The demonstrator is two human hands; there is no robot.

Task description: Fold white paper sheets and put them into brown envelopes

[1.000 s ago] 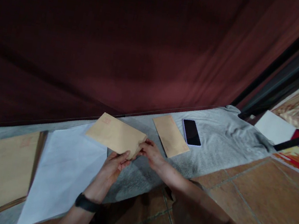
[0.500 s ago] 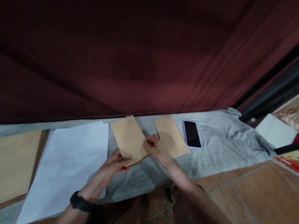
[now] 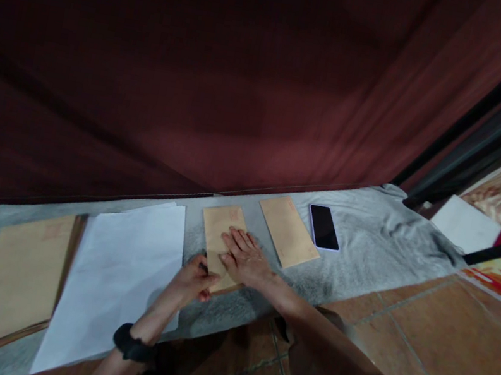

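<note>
A brown paper envelope lies on the grey cloth in front of me. My left hand grips its lower left corner, thumb on top and fingers beneath. Flat across its middle rests my right hand, fingers stretched out and spread. A second brown envelope lies just right of the first, touched by neither hand. White paper sheets in a stack are to the left of my left hand. Beyond them sits a pile of larger brown envelopes.
A phone with a dark screen lies right of the second envelope. The grey cloth covers a narrow surface against a dark red curtain. Black poles and a white box stand at the right. Tiled floor runs along the front.
The envelope in my left hand has turned more upright and lies flatter on the cloth. My right hand has gone from a pinch at its right edge to lying flat on it.
</note>
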